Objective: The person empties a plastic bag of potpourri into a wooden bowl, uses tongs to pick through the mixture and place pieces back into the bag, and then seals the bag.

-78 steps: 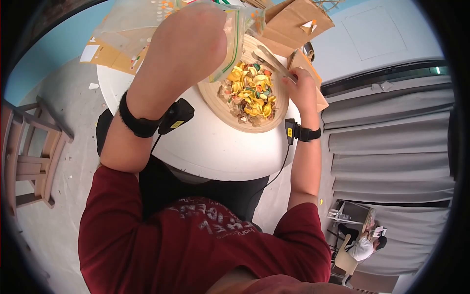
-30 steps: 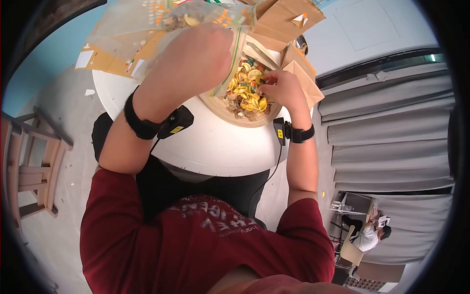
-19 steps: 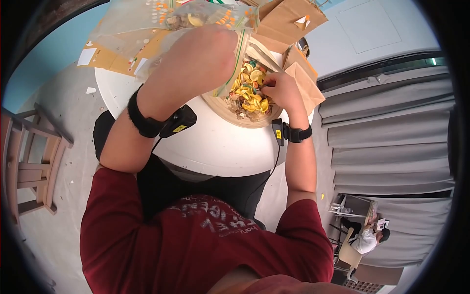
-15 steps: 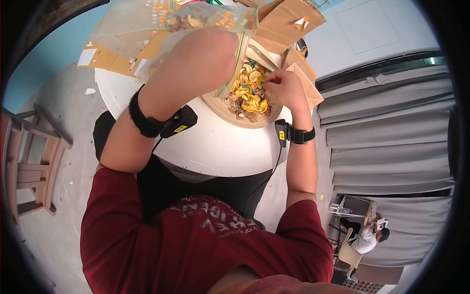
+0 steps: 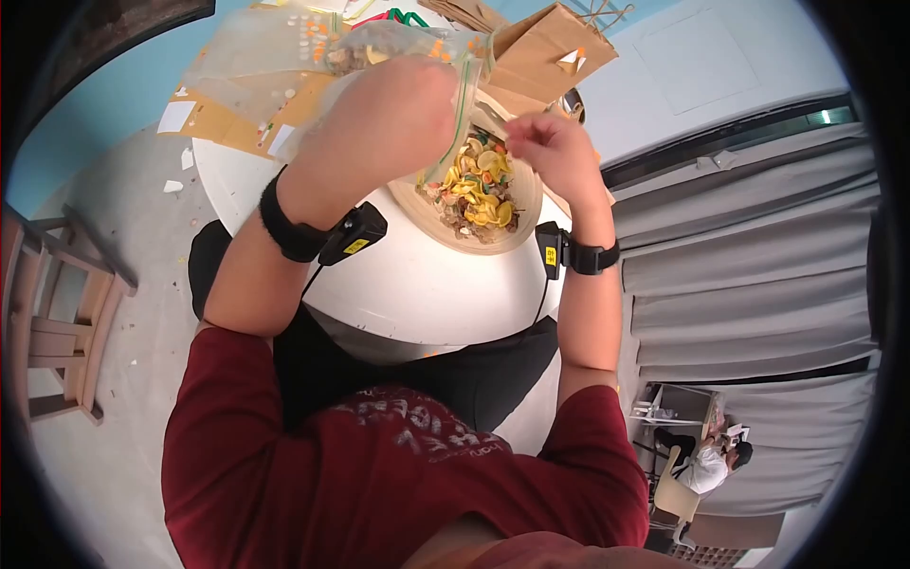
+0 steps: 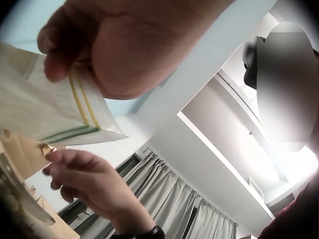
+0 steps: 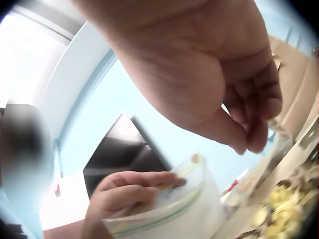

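My left hand (image 5: 403,104) grips the mouth of a clear zip bag (image 7: 174,219) with a green and yellow seal, held upright beside the wooden plate (image 5: 445,232). Yellow and green dried potpourri (image 5: 482,185) is heaped on that plate. My right hand (image 5: 559,156) is raised over the plate's right side, near the bag's opening. In the right wrist view its thumb and fingertips (image 7: 241,147) meet in a pinch. A small tan piece (image 6: 47,151) shows at those fingertips in the left wrist view. Pale wooden tongs (image 5: 488,119) lie along the plate's far side.
A brown paper bag (image 5: 550,62) stands behind the plate. Another zip bag (image 5: 374,45) with dried pieces lies at the back, near a kraft sheet (image 5: 237,123). The white round table (image 5: 417,303) has its near edge against the lap. Chair (image 5: 71,322) at left.
The right hand put the tongs down along the plate, reached into the potpourri with its fingers, and has now risen up and away from the heap. The left hand keeps hold of the zip bag.
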A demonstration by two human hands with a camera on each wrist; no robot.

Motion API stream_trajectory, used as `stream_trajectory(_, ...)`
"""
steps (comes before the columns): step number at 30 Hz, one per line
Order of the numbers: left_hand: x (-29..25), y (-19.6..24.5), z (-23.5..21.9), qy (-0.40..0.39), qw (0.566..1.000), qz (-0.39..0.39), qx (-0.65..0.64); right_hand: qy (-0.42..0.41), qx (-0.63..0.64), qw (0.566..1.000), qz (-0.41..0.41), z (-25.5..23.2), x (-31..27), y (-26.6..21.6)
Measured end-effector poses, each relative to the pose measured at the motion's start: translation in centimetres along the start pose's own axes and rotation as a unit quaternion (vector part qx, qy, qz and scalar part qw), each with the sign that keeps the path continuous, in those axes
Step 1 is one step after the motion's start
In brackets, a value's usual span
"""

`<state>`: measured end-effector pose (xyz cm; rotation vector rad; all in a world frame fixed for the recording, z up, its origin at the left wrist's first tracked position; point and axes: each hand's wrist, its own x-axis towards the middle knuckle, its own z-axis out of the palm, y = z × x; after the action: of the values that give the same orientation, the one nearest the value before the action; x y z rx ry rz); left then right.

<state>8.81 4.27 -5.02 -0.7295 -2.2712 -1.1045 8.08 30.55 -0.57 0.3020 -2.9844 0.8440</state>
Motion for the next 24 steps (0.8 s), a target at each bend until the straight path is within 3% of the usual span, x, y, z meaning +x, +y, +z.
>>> stream_trajectory(2,0.0,-0.2,-0.1,0.011,1.000,-0.012,0.001,-0.018,-0.101,0.994,0.036,0.1,0.1,2.6)
stream_trajectory(4,0.1,-0.6,-0.3,0.008,0.999,0.040,0.036,-0.012,-0.149,0.988,0.035,1.0,0.2,5.8)
stream_trajectory(10,0.1,-0.8,-0.1,0.004,0.996,0.070,0.057,-0.026,-0.157,0.987,0.016,2.3,-0.2,8.1)
stream_trajectory(14,0.4,0.1,-0.4,-0.031,0.998,0.025,0.058,-0.031,-0.119,0.992,0.015,2.5,0.2,9.1)
stream_trajectory(20,0.0,0.1,0.9,0.066,0.997,0.039,0.009,0.010,-0.080,0.997,0.010,2.2,-1.1,10.1)
stream_trajectory(24,0.1,0.3,0.9,0.023,0.999,0.032,0.014,0.051,-0.024,0.998,0.014,1.3,-2.5,9.7)
